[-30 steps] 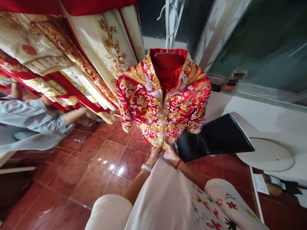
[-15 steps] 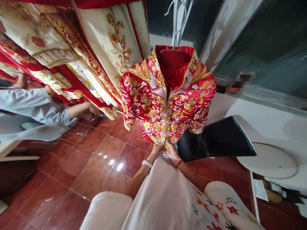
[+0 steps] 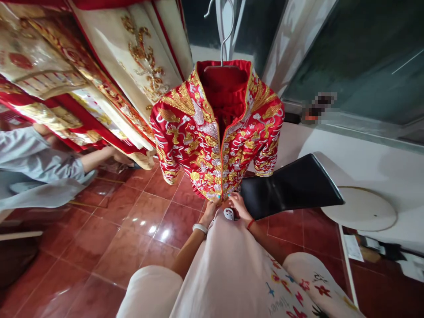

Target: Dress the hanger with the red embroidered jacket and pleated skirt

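Red embroidered jacket [image 3: 215, 132] is hanging from a wire hanger [image 3: 225, 31] directly in front of the person, its gold and silver stitching facing them and its front edges meeting down the middle. At the hem, the fingers [image 3: 213, 204] of the left hand [image 3: 208, 213] are curling against the lower front edge, while the fingers [image 3: 232, 198] of the right hand [image 3: 239, 207] are resting just beside them. Both hands are touching the cloth, but how firmly they are gripping it cannot be told. A small white charm [image 3: 228, 214] is sitting between the hands, above the pale pink top [image 3: 232, 274]. A white wristband [image 3: 199, 228] is circling the left wrist, and a red string [image 3: 251, 224] is circling the right. Just beside the right hand, a black padded panel [image 3: 291, 187] is jutting out near the jacket. To the left, a co-worker's hand [image 3: 122, 158] is reaching under a rack of embroidered gowns [image 3: 122, 66], with a grey sleeve [image 3: 33, 163] showing behind it, above the red tiled floor [image 3: 145, 234].
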`<state>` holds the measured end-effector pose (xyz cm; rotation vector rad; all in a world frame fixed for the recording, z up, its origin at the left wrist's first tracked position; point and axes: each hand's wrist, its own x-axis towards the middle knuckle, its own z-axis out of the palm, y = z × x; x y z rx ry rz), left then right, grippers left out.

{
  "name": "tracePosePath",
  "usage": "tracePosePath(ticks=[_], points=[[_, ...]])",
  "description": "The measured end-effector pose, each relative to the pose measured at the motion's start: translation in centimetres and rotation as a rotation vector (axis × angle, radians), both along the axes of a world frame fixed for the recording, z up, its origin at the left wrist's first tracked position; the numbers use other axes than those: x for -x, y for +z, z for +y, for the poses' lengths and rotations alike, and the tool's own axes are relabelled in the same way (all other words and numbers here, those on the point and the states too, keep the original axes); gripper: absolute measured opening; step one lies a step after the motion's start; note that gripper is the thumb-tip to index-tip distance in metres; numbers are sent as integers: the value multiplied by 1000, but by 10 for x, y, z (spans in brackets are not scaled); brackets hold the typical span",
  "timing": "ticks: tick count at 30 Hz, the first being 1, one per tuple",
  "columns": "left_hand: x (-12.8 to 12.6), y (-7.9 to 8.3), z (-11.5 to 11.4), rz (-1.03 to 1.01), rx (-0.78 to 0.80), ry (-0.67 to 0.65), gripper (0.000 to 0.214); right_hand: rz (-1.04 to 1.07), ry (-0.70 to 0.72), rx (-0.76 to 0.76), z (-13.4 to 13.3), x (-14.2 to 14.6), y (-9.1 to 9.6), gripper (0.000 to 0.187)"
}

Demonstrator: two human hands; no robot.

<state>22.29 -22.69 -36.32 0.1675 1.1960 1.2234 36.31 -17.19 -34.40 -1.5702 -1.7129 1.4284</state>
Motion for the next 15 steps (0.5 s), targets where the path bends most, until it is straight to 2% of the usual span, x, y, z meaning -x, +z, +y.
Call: tracePosePath(ticks=[7,10,15], points=[[1,-4,-3,16,51,9,56,-237,187,-89,7,15,14,15],[3,-6,-7,26,56,20,54,-313,276,-126,4,16,23,17],[3,-9,-10,21,46,-9,53,-425,316,-165,0,18,35,14]])
